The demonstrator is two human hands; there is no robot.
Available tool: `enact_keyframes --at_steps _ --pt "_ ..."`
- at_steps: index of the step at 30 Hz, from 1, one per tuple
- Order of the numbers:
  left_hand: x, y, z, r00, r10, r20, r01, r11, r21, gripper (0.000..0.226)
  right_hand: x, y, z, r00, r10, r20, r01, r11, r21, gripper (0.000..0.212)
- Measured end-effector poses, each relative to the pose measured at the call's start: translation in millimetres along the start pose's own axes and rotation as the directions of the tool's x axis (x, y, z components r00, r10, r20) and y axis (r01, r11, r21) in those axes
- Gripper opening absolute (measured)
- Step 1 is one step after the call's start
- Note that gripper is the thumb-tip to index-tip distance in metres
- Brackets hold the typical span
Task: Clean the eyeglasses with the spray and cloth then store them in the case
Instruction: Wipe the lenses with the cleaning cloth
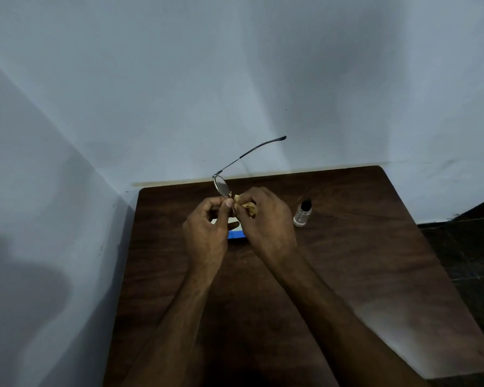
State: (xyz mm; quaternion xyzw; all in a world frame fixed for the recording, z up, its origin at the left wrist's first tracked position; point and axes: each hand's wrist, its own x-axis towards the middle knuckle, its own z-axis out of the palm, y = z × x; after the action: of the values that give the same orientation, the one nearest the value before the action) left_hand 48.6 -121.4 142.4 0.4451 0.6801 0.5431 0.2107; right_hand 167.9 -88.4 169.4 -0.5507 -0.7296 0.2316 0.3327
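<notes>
Spray bottle upright just right of right grip. Blue object on worktop, under left grip and right grip. Wall close beyond; open worktop nearer the body.

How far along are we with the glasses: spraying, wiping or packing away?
Spraying looks finished: the spray bottle stands on the table, untouched, right of the hands. Wiping is in hand: the left hand pinches the eyeglasses, one temple open, while the right hand holds a crumpled cloth against the frame beside the visible lens. Storing is left; a blue object under the hands may be the case, mostly hidden.
</notes>
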Motion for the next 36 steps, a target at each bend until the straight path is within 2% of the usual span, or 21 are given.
enact_keyframes --at_steps 4,9,15,17,21,26,29,32,34,36 --pt "4 1 -3 0.999 -0.025 -0.041 0.024 0.999 -0.022 0.008 -7 0 -3 1.000 0.011 0.026 -0.014 0.994 0.110 0.008" --pt "0 6 3 0.998 -0.045 -0.037 0.039 0.990 -0.134 0.014 1 -2 -6 0.999 -0.024 0.046 0.028 0.995 -0.093 0.010" --pt "0 2 8 0.986 -0.126 -0.109 0.101 0.971 -0.216 0.012 0 -11 -7 0.996 -0.067 0.059 0.068 0.998 -0.015 0.008" --pt "0 -3 7 0.987 -0.110 -0.114 0.087 0.979 -0.187 0.010 -3 -10 -8 0.993 -0.080 0.085 0.087 0.994 -0.072 0.008" --pt "-6 5 12 0.994 -0.054 -0.093 0.038 0.985 -0.168 0.011 4 -14 -11 0.996 -0.086 0.040 0.093 0.966 -0.241 0.010" --pt "-1 -1 10 0.984 -0.083 -0.157 0.057 0.985 -0.162 0.012 -2 -20 -13 0.989 -0.131 0.063 0.139 0.979 -0.148 0.011" --pt "-1 -1 6 0.986 -0.073 -0.150 0.049 0.986 -0.158 0.012 -6 -16 -14 0.986 -0.106 0.127 0.135 0.959 -0.250 0.019" --pt "-8 7 8 0.992 -0.022 -0.123 -0.001 0.984 -0.178 0.009 1 -17 -14 0.992 -0.109 0.070 0.126 0.941 -0.315 0.017" --pt "-10 10 9 0.991 0.022 -0.129 -0.041 0.989 -0.140 0.007 7 -17 -12 0.995 -0.086 0.046 0.096 0.954 -0.286 0.010" --pt "-9 11 5 0.989 0.053 -0.139 -0.068 0.993 -0.101 0.003 5 -16 -10 0.997 -0.070 0.030 0.074 0.980 -0.184 0.005"
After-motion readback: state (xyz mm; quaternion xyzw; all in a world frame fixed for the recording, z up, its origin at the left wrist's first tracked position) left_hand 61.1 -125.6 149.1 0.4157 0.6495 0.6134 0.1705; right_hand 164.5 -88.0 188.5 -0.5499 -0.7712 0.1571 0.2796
